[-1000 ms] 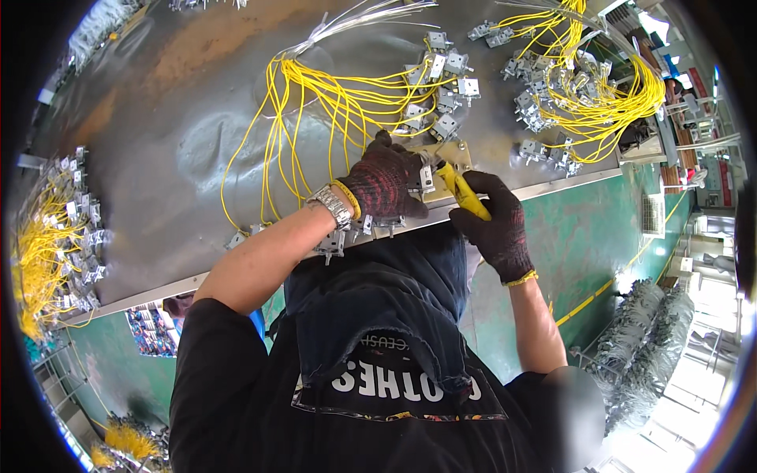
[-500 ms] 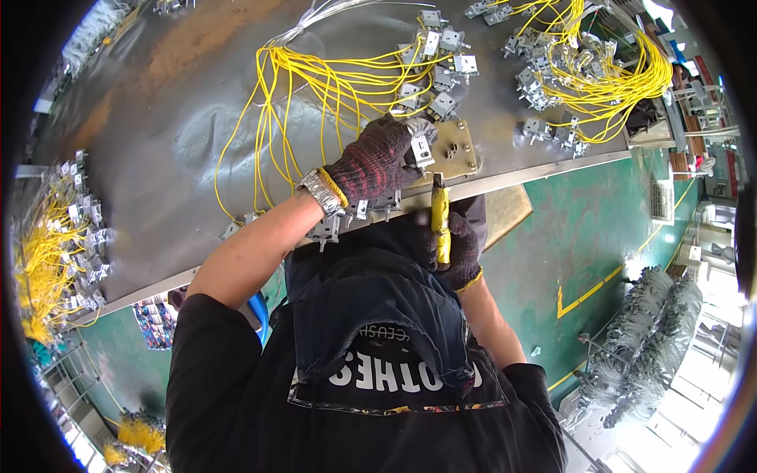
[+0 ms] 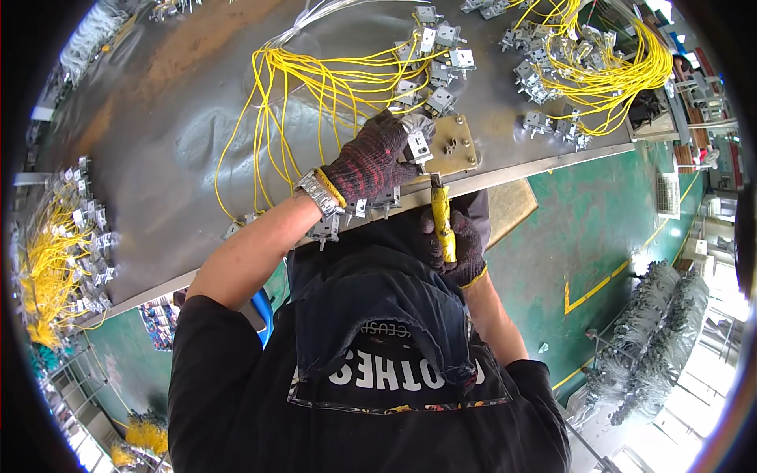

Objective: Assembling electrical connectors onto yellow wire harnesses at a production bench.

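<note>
My left hand (image 3: 369, 162), in a dark red-and-black knit glove, is closed around a small silver metal box-shaped part (image 3: 418, 147) at the table's front edge. That part sits just left of a brass-coloured fixture plate (image 3: 457, 150) with upright pins and bolts. My right hand (image 3: 465, 244), gloved too, grips a tool with a yellow wrapped handle (image 3: 444, 225) in front of the edge. Its dark metal tip points up toward the metal part, slightly below it; I cannot tell its exact kind. Yellow wires (image 3: 315, 75) fan out across the table behind my left hand.
Similar metal parts (image 3: 441, 75) hang on the wire ends beyond the plate. More wired bundles lie at the far right (image 3: 615, 87) and far left (image 3: 63, 252). Several parts (image 3: 325, 229) sit along the metal table's edge (image 3: 544, 163). Grey bundles (image 3: 639, 347) hang on a rack at right.
The lower end of the yellow-handled tool has swung slightly right, with my right hand shifting a little. My left hand keeps its hold on the metal part.
</note>
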The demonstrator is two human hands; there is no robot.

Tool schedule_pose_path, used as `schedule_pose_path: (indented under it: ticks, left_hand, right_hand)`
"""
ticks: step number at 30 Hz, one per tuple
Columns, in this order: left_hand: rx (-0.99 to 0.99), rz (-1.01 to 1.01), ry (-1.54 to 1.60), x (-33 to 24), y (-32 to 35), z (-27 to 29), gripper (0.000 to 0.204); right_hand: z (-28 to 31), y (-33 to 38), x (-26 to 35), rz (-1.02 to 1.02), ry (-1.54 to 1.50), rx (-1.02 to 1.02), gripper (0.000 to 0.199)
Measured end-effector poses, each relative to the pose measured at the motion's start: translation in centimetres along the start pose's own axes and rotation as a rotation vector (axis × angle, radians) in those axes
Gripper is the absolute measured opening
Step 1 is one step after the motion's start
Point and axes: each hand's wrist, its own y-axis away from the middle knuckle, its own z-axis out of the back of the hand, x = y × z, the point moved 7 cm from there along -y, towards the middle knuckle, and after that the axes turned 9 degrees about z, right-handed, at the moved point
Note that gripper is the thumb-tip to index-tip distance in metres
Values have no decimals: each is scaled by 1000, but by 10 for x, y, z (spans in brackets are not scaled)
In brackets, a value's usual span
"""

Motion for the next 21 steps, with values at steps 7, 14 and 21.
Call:
schedule_pose_path:
  ticks: [7, 14, 21]
  left_hand:
    - [-15, 90, -108, -1, 0, -3, 66]
    - [82, 105, -263, -7, -4, -13, 60]
    - [108, 85, -135, 1, -5, -7, 65]
  right_hand:
    - [7, 6, 8, -83, 276, 35, 55]
    - [-31, 8, 70, 522, 1824, 0, 37]
    - [-4, -6, 56, 246, 1255, 109, 36]
